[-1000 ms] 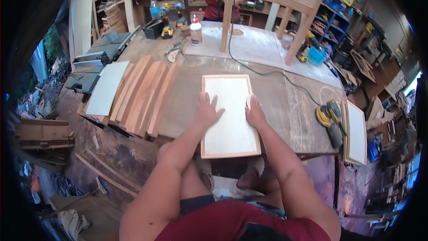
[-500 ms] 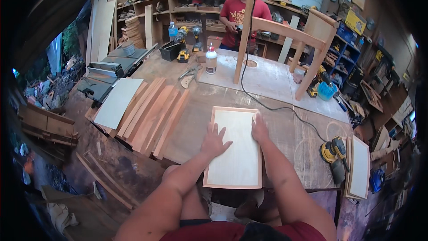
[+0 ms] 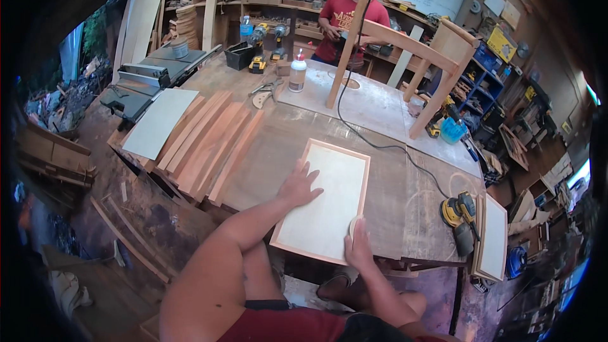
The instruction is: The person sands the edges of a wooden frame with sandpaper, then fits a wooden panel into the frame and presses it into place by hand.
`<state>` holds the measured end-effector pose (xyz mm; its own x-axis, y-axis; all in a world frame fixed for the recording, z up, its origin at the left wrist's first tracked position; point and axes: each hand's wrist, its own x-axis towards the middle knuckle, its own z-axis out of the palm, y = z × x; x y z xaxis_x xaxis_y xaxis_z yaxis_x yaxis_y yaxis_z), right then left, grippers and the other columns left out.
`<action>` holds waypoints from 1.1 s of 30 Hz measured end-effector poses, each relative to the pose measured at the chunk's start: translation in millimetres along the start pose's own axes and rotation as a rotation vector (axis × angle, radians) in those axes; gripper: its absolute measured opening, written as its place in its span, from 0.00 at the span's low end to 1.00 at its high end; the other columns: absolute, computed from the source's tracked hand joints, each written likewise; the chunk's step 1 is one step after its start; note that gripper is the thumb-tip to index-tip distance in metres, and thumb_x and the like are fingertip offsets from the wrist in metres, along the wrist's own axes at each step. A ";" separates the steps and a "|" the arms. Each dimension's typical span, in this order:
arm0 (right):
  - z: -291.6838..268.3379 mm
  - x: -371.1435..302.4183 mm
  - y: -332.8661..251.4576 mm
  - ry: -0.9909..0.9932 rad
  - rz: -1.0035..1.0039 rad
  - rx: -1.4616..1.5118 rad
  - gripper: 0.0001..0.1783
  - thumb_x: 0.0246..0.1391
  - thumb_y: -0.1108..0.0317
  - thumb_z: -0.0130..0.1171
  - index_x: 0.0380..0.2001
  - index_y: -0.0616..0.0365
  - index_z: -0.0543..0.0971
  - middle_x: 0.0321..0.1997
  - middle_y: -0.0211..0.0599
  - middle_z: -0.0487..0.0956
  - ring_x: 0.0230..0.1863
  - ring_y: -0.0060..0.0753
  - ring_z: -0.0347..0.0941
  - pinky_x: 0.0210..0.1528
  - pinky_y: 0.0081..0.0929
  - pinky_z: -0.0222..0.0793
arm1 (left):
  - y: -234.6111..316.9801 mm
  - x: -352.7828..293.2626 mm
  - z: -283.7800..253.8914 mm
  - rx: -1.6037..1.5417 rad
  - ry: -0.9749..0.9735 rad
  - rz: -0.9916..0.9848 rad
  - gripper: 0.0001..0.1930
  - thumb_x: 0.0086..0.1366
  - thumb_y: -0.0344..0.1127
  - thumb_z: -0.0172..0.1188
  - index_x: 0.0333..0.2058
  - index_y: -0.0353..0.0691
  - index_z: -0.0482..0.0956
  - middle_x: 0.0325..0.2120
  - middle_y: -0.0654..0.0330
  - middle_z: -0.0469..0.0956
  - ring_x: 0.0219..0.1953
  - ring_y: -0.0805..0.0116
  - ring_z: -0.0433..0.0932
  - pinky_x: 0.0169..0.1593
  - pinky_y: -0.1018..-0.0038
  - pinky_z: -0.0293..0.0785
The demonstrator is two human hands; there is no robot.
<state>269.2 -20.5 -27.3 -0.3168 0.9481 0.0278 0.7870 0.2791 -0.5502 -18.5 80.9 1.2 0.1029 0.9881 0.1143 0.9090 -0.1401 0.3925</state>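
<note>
"Head view: identify the items at the left of the workbench (image 3: 278, 132)."

"Farthest left is a grey machine (image 3: 140, 76) with a fence. Next to it lies a white sheet (image 3: 161, 125), then a row of reddish wood strips (image 3: 212, 142), laid side by side. Behind the strips stand a black bin (image 3: 239, 57) and two yellow-and-black drills (image 3: 258, 63). A white bottle (image 3: 297, 75) with a red cap stands right of the drills."

"Specify the left hand."

"The left hand (image 3: 299, 186) is open, palm down, fingers spread on the left part of the framed panel (image 3: 323, 209). The panel lies face up at the near edge of the workbench, turned askew, its lower end overhanging."

"Specify the right hand."

"The right hand (image 3: 359, 250) is at the panel's right edge, near the lower corner. Its fingers are closed on a small pale piece (image 3: 353, 225); the exact kind cannot be told."

"List the remaining items to the right."

"Behind the panel, a wooden frame (image 3: 405, 44) stands upright. Farther right, a yellow-and-black sander (image 3: 457, 212) rests on the bench, just beside a second framed panel (image 3: 493, 237)."
</note>
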 end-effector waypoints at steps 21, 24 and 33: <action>-30.8 124.3 1.2 -0.009 0.052 -0.070 0.54 0.59 0.42 0.58 0.73 0.66 0.46 0.78 0.57 0.45 0.79 0.55 0.40 0.78 0.46 0.35 | 6.3 16.6 15.5 0.089 0.095 -0.074 0.37 0.64 0.61 0.58 0.66 0.47 0.67 0.69 0.39 0.56 0.72 0.33 0.46 0.68 0.48 0.60; -25.4 134.4 9.6 -0.027 0.074 -0.115 0.55 0.59 0.41 0.58 0.73 0.67 0.46 0.78 0.57 0.46 0.79 0.55 0.40 0.78 0.45 0.36 | 2.6 21.6 16.1 0.172 0.112 -0.036 0.38 0.64 0.62 0.57 0.66 0.46 0.66 0.68 0.38 0.57 0.71 0.32 0.47 0.69 0.48 0.56; -31.2 303.4 21.5 0.104 0.025 -0.056 0.56 0.57 0.36 0.58 0.72 0.68 0.51 0.77 0.56 0.51 0.79 0.51 0.42 0.78 0.44 0.36 | 6.7 20.9 9.2 0.259 0.077 -0.038 0.39 0.65 0.66 0.52 0.68 0.46 0.65 0.69 0.38 0.57 0.72 0.32 0.47 0.73 0.49 0.47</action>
<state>206.5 277.9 -4.7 -0.2426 0.9646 0.1029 0.8232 0.2608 -0.5042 -6.5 101.2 -2.1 0.0449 0.9832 0.1767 0.9857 -0.0724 0.1523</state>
